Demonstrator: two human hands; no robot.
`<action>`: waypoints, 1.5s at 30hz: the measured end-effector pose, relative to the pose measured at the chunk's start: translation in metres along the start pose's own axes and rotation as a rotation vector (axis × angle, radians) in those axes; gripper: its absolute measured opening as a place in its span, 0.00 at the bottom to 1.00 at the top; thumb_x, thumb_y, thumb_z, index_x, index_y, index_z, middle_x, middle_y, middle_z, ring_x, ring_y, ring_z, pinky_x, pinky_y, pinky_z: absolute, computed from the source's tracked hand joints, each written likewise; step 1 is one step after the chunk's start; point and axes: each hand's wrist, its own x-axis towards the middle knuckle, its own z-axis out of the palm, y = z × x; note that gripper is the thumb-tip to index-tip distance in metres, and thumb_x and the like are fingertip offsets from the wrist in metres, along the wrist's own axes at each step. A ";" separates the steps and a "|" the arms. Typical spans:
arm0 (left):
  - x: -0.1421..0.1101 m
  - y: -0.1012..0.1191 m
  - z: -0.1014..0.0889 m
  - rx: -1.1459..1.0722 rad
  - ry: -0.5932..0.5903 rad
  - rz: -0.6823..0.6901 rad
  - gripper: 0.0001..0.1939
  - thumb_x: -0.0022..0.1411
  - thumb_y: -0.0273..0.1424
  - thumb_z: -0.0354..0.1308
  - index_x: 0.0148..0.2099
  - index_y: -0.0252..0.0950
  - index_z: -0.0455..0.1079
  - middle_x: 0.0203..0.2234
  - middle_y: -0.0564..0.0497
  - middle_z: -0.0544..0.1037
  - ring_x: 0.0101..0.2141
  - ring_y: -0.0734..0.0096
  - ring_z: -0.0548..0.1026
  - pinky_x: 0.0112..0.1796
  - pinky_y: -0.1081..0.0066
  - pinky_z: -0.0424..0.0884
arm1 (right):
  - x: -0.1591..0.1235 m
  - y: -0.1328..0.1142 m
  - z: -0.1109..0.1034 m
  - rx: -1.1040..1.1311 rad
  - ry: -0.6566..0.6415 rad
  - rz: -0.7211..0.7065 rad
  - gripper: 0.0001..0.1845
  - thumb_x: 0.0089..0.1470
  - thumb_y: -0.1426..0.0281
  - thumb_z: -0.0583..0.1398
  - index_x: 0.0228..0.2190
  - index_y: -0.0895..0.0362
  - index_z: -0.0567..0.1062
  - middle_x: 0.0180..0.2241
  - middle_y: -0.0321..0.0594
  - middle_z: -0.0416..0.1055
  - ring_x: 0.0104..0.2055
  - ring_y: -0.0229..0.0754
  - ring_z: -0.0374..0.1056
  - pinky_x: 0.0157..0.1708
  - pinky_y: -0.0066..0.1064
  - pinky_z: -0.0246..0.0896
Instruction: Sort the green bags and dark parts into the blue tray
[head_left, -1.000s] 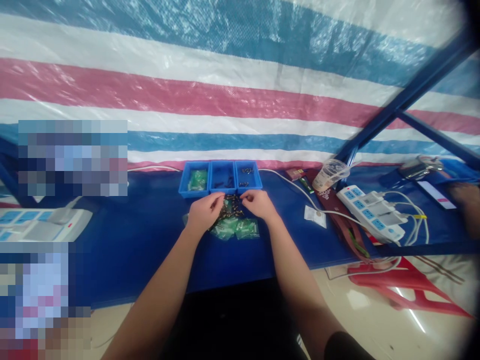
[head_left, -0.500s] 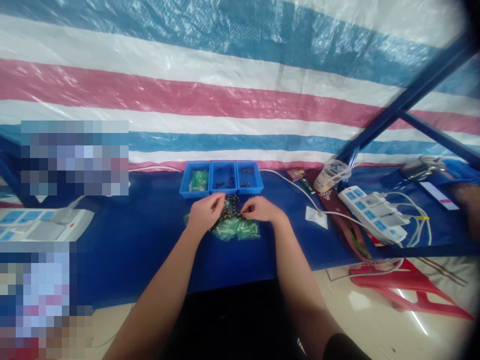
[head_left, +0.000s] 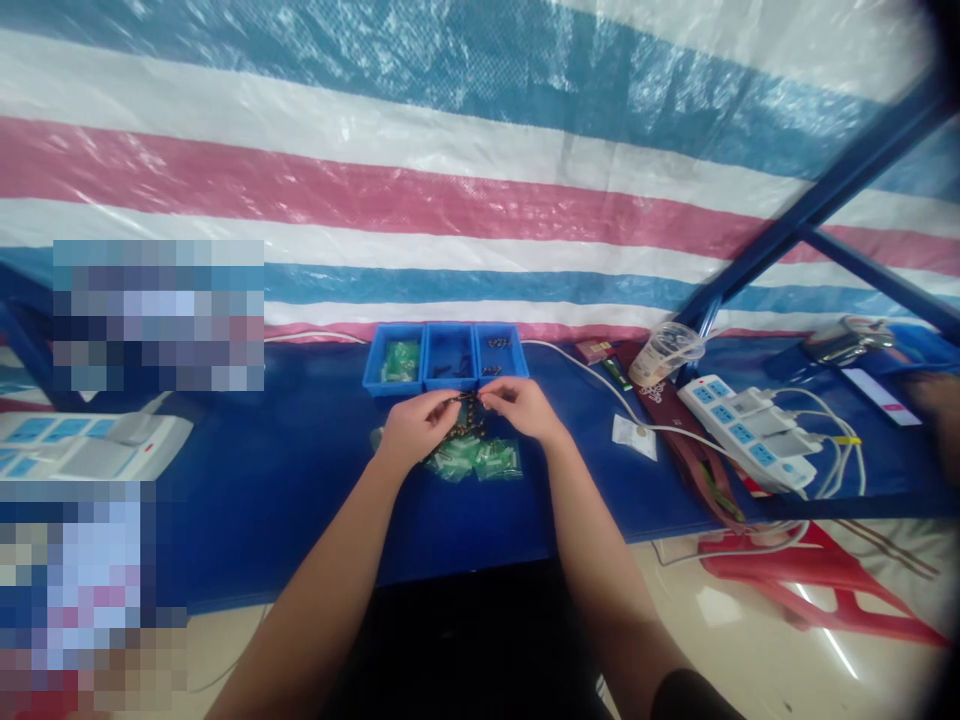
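My left hand (head_left: 418, 425) is closed in a pinch above a pile of small dark and brass-coloured metal pieces (head_left: 459, 432). Opposite it, my right hand (head_left: 519, 408) pinches thumb against fingers, close to the left fingertips. Something small and dark shows between the two hands, too small to name. Green-and-clear small plastic packets (head_left: 480, 460) lie just below the pile, nearer to me. Behind my hands stand three joined blue bins: the left bin (head_left: 369, 375) holds green packets, the middle bin (head_left: 450, 383) a few dark pieces, the right bin (head_left: 523, 378) small metal parts.
Power strips lie at right (head_left: 739, 432) and left (head_left: 169, 440), with white cables. A plastic cup (head_left: 660, 352), a dark red strap (head_left: 686, 455) and a small white packet (head_left: 634, 437) are on the blue table (head_left: 285, 540). A phone (head_left: 881, 396) lies far right, beside another person's blurred hand.
My right hand has risen from the pile's right side, and my left hand has shifted slightly right. Their fingertips are now closer together.
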 end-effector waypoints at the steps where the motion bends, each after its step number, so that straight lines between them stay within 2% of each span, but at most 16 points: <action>1: 0.000 0.001 0.000 -0.014 -0.011 0.002 0.14 0.63 0.40 0.57 0.46 0.39 0.77 0.26 0.53 0.79 0.23 0.76 0.74 0.30 0.75 0.70 | 0.001 0.000 0.005 0.066 0.022 0.009 0.15 0.52 0.59 0.64 0.36 0.58 0.78 0.27 0.38 0.76 0.28 0.37 0.70 0.31 0.28 0.65; 5: 0.000 0.002 0.001 -0.028 -0.049 0.009 0.16 0.60 0.44 0.60 0.46 0.40 0.77 0.25 0.53 0.79 0.23 0.76 0.73 0.29 0.75 0.70 | 0.003 -0.002 0.025 0.189 0.080 0.034 0.17 0.49 0.56 0.66 0.32 0.58 0.77 0.27 0.38 0.75 0.25 0.35 0.68 0.28 0.28 0.65; 9: 0.000 0.000 0.001 0.009 -0.033 0.019 0.14 0.64 0.42 0.57 0.44 0.40 0.78 0.31 0.51 0.82 0.27 0.73 0.76 0.33 0.73 0.72 | 0.003 -0.008 0.036 0.223 0.086 0.071 0.19 0.47 0.53 0.67 0.30 0.57 0.75 0.24 0.36 0.73 0.24 0.36 0.67 0.26 0.28 0.65; 13: 0.000 -0.003 0.003 0.031 -0.027 0.011 0.14 0.66 0.40 0.54 0.43 0.39 0.77 0.34 0.49 0.82 0.31 0.71 0.78 0.36 0.73 0.72 | 0.002 -0.012 0.036 0.253 0.082 0.053 0.19 0.45 0.55 0.68 0.29 0.56 0.74 0.23 0.34 0.71 0.24 0.36 0.66 0.25 0.28 0.65; 21: 0.001 -0.004 0.002 0.024 -0.078 -0.118 0.14 0.68 0.40 0.50 0.45 0.39 0.73 0.27 0.53 0.80 0.26 0.73 0.76 0.31 0.75 0.68 | 0.002 -0.010 0.037 0.309 0.034 -0.033 0.18 0.47 0.59 0.68 0.38 0.56 0.78 0.32 0.38 0.76 0.31 0.37 0.71 0.33 0.30 0.67; 27: 0.002 -0.004 0.000 0.035 -0.115 -0.100 0.15 0.69 0.40 0.47 0.44 0.39 0.72 0.26 0.54 0.78 0.26 0.73 0.75 0.30 0.75 0.67 | 0.001 -0.004 0.039 0.277 0.053 0.006 0.18 0.47 0.57 0.67 0.36 0.56 0.79 0.32 0.40 0.78 0.31 0.39 0.72 0.34 0.31 0.69; 34: 0.001 -0.001 0.001 0.012 -0.074 -0.109 0.14 0.68 0.41 0.50 0.45 0.39 0.72 0.25 0.54 0.78 0.24 0.74 0.74 0.29 0.76 0.67 | 0.002 -0.007 0.040 0.309 0.078 0.007 0.18 0.44 0.57 0.69 0.35 0.55 0.79 0.32 0.39 0.78 0.32 0.39 0.72 0.35 0.32 0.70; 37: 0.000 0.000 0.002 0.005 -0.038 -0.089 0.14 0.67 0.40 0.53 0.48 0.39 0.73 0.27 0.54 0.79 0.24 0.75 0.74 0.28 0.76 0.67 | 0.002 -0.009 0.040 0.340 0.089 0.013 0.19 0.44 0.56 0.69 0.34 0.55 0.78 0.31 0.39 0.77 0.32 0.39 0.72 0.35 0.33 0.70; 41: 0.000 -0.001 0.003 0.021 0.017 -0.055 0.13 0.67 0.39 0.53 0.45 0.40 0.75 0.30 0.53 0.81 0.27 0.75 0.76 0.32 0.76 0.69 | 0.002 -0.010 0.039 0.372 0.068 0.012 0.18 0.43 0.57 0.69 0.34 0.55 0.78 0.30 0.38 0.77 0.31 0.40 0.73 0.34 0.33 0.71; 45: 0.001 -0.004 0.002 0.048 -0.002 -0.031 0.15 0.68 0.39 0.51 0.45 0.39 0.76 0.34 0.51 0.82 0.31 0.72 0.78 0.35 0.75 0.70 | 0.001 -0.011 0.039 0.362 0.069 0.014 0.20 0.43 0.57 0.69 0.36 0.55 0.78 0.32 0.39 0.77 0.32 0.40 0.73 0.35 0.33 0.70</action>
